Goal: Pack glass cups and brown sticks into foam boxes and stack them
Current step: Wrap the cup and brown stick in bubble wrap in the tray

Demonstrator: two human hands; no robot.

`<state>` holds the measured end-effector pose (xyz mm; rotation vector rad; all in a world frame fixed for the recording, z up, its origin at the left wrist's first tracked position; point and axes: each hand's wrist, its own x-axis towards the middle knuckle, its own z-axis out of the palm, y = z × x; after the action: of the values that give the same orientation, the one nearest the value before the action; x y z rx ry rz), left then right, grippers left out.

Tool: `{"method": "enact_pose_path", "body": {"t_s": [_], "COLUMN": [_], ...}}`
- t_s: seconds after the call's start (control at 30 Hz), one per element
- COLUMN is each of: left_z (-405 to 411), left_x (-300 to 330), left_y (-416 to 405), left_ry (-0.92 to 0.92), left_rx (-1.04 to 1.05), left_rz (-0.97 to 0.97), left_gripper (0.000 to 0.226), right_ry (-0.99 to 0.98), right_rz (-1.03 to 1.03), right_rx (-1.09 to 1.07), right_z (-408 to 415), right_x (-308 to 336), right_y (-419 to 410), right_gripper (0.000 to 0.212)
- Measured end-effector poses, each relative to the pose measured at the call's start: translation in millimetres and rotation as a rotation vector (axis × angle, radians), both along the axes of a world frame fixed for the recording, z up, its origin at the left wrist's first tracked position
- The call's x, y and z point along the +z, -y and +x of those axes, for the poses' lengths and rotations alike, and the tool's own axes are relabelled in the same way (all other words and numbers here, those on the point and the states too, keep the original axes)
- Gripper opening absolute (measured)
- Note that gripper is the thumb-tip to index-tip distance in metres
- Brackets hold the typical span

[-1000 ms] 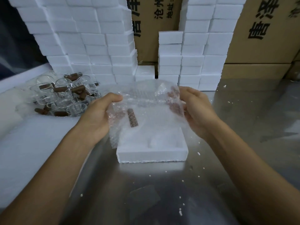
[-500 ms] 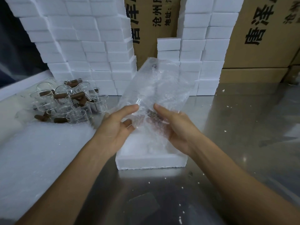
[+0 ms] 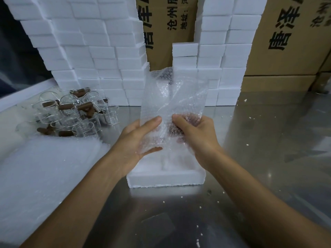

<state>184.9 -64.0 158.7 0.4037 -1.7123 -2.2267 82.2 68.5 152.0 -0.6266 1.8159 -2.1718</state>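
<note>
One open white foam box [image 3: 165, 179] sits at the centre of the frame on the one steel tabletop [image 3: 268, 158]. One sheet of clear bubble wrap [image 3: 172, 97] stands upright above it, held by two hands, the left hand [image 3: 138, 140] and the right hand [image 3: 195, 135]. At middle left lies one heap of clear glass cups [image 3: 71, 115], too overlapped to count exactly, with roughly eight short brown sticks [image 3: 84, 106] showing among them. Two walls of stacked white foam boxes [image 3: 93, 51] fill the upper frame, dozens in all, uncountable. At least three printed brown cardboard cartons [image 3: 290, 42] stand behind.
</note>
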Motion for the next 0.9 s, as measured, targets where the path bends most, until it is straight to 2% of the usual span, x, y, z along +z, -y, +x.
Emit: {"method": "enact_pose_path", "body": {"t_s": [0.1,0.17,0.27,0.37,0.47,0.53,0.6,0.67,0.73,0.8,0.9], "left_z": [-0.4,-2.4,-3.8,-2.0,-2.4,-3.6,-3.1,-1.9,-1.4,-0.8,-1.0], "left_x": [3.2,4.2,2.6,3.1,3.9,3.6,3.4,3.7,6.1,8.2,9.4], "left_y": [-1.8,-3.4,-2.4,-1.0,-0.6,-0.6,0.0,1.5,1.3,0.2,-0.4], "left_ry": [-0.030,-0.022,0.000,0.006,0.012,0.018,0.037,0.047,0.053,0.056,0.049], "left_rx": [-0.025,0.076,0.287,0.354,0.387,0.429,0.464,0.477,0.482,0.482,0.469], "left_rz": [0.063,0.069,0.026,0.007,-0.009,-0.013,-0.033,-0.021,-0.005,0.002,0.021], "left_gripper": [0.066,0.053,0.024,0.012,0.019,0.024,0.028,0.025,0.022,0.021,0.022], "right_ry": [-0.029,-0.053,-0.089,-0.107,-0.105,-0.124,-0.222,-0.391,-0.585,-0.709,-0.692], "right_rz": [0.023,0.042,0.085,0.130,0.096,0.090,0.072,0.052,0.104,0.184,0.324], "right_rx": [-0.004,0.001,0.022,0.062,0.054,0.007,-0.062,-0.104,-0.121,-0.130,-0.109], "right_z": [0.5,1.1,4.1,7.3,10.9,12.4,12.7,12.7,12.8,13.7,14.2], "right_x": [-1.1,-2.4,-4.4,-4.4,-3.7,-4.6,-4.2,-2.7,-2.0,-5.1,-9.2], "right_y": [0.6,1.0,1.4,1.1,0.5,-0.5,-2.0,-3.0,-2.9,-2.7,-2.0], "right_gripper": [0.019,0.028,0.030,0.027,0.019,0.032,0.038,0.033,0.026,0.031,0.049]}}
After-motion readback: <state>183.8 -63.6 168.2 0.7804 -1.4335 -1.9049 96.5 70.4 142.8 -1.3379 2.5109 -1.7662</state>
